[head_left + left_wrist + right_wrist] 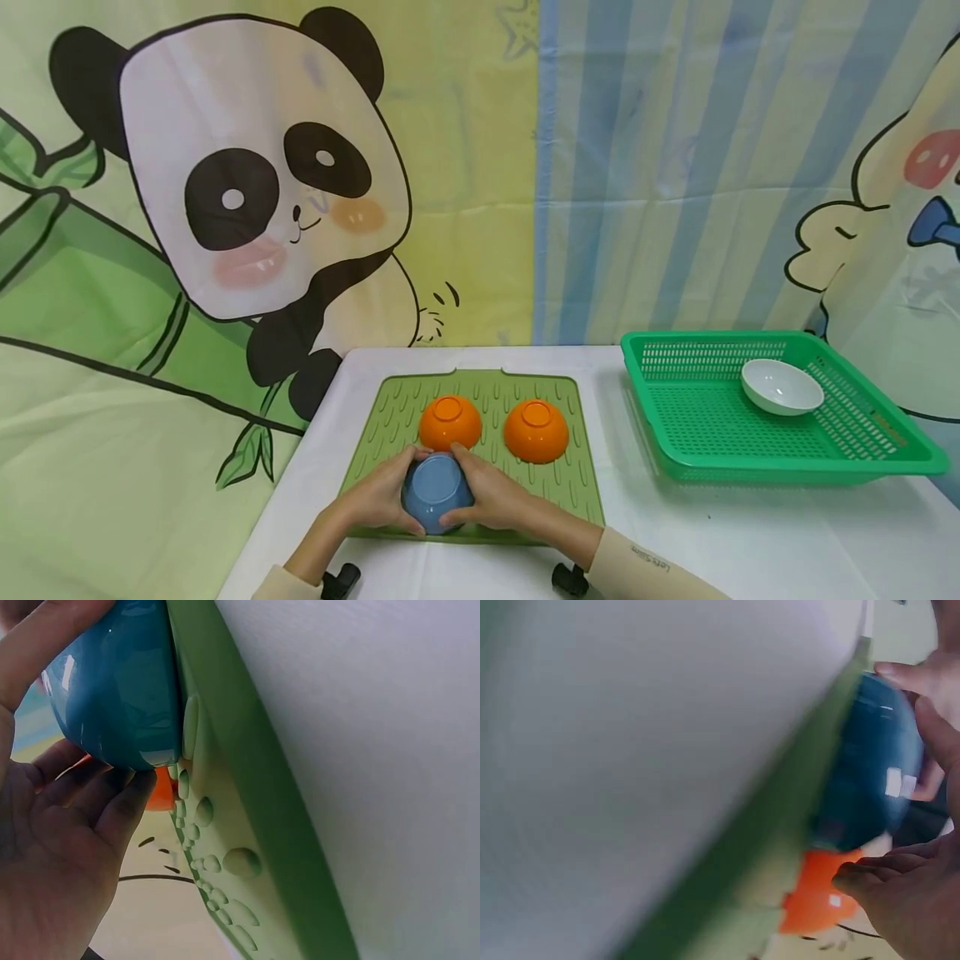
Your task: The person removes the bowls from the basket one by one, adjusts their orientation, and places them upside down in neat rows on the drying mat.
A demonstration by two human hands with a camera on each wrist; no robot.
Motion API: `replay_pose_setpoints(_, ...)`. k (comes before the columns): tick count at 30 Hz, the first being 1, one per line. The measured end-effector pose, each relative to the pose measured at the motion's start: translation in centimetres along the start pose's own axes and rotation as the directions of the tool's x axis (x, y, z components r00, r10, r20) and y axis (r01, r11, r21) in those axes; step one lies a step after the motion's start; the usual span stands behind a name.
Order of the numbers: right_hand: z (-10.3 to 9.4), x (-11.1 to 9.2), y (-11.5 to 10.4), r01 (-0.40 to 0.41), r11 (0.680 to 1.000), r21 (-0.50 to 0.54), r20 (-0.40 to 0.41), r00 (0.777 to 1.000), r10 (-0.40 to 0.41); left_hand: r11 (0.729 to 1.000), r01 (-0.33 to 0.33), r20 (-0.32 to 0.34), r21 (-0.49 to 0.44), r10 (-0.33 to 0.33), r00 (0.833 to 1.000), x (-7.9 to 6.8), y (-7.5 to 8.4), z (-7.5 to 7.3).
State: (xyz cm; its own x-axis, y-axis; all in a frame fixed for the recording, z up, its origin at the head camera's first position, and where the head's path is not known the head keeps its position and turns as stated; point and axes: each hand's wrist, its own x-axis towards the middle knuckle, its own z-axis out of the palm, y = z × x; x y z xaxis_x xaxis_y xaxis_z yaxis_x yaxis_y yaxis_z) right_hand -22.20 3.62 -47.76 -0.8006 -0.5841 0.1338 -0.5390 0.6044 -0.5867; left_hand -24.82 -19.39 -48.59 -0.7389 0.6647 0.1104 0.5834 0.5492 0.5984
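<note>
As the left hand [381,493] and right hand [492,493] grip it from both sides, the blue bowl [437,485] sits between them, mouth down, base up, axis roughly upright, over the green mat [576,487]! Their hold covers parts of its wall; just beyond, an orange bowl [450,422] is partly blocked. Behind the right hand, sleeve [637,575] lettering seemingly reads "Let's Slim", tiny.
</note>
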Motion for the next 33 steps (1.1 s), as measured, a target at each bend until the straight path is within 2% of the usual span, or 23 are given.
replay_pose_setpoints(4, -4.1, -0.4, -1.7, -0.003, 1.0, 0.026, -0.036, 0.999, 0.004, 1.0, 0.006, -0.012, 0.001, -0.006, 1.0, -0.2, -0.4, 0.1)
replay_pose_setpoints(7, -8.9, -0.5, -2.3, 0.08, 0.992, 0.094, -0.14, 0.988, -0.066, 1.0, 0.019, -0.023, -0.005, -0.019, 1.0, -0.4, -0.7, 0.1)
replay_pose_setpoints(9, -12.4, -0.5, -1.9, 0.159, 0.976, 0.15, -0.243, 0.963, -0.119, 1.0, 0.026, -0.028, -0.005, -0.026, 0.999, -0.4, -0.8, 0.1)
replay_pose_setpoints(12, -17.9, -0.9, -0.3, 0.231, 0.945, 0.231, -0.375, 0.918, -0.132, 1.0, 0.023, -0.035, 0.006, -0.023, 0.999, -0.5, -0.9, 0.1)
replay_pose_setpoints(16, -24.5, -2.6, 3.4, 0.182, 0.938, 0.296, -0.51, 0.86, -0.006, 1.0, 0.023, -0.038, 0.009, -0.023, 0.999, -0.5, -0.9, 0.0)
replay_pose_setpoints(18, -27.3, -3.8, 6.0, 0.135, 0.949, 0.286, -0.588, 0.807, 0.062, 1.0, 0.024, -0.037, 0.01, -0.024, 0.999, -0.5, -0.8, 0.0)
replay_pose_setpoints(20, -29.7, -5.3, 8.7, 0.073, 0.959, 0.275, -0.668, 0.731, 0.136, 1.0, 0.021, -0.036, 0.013, -0.021, 0.999, -0.4, -0.8, 0.0)
replay_pose_setpoints(22, -31.6, -7.1, 11.7, -0.027, 0.962, 0.272, -0.727, 0.649, 0.224, 1.0, 0.021, -0.031, 0.006, -0.021, 0.999, -0.4, -0.7, 0.0)
replay_pose_setpoints(25, -33.3, -10.0, 15.7, -0.153, 0.93, 0.335, -0.766, 0.53, 0.363, 1.0, 0.023, -0.026, -0.003, -0.023, 0.999, -0.3, -0.6, 0.1)
replay_pose_setpoints(26, -33.6, -11.0, 16.9, -0.2, 0.908, 0.367, -0.759, 0.5, 0.417, 1.0, 0.024, -0.025, -0.008, -0.024, 0.999, -0.3, -0.5, 0.1)
replay_pose_setpoints(28, -33.8, -12.9, 19.1, -0.256, 0.868, 0.425, -0.741, 0.453, 0.496, 1.0, 0.022, -0.024, -0.013, -0.023, 0.999, -0.3, -0.4, 0.1)
replay_pose_setpoints(30, -33.6, -14.7, 20.9, -0.314, 0.817, 0.483, -0.701, 0.42, 0.576, 1.0, 0.022, -0.025, -0.016, -0.022, 0.999, -0.2, -0.4, 0.2)
replay_pose_setpoints(32, -33.2, -16.2, 22.5, -0.376, 0.772, 0.512, -0.656, 0.409, 0.634, 1.0, 0.023, -0.023, -0.021, -0.023, 0.999, -0.1, -0.4, 0.3)
replay_pose_setpoints(33, -32.9, -16.9, 23.1, -0.406, 0.757, 0.512, -0.635, 0.416, 0.651, 0.999, 0.025, -0.019, -0.023, -0.025, 0.999, -0.1, -0.4, 0.4)
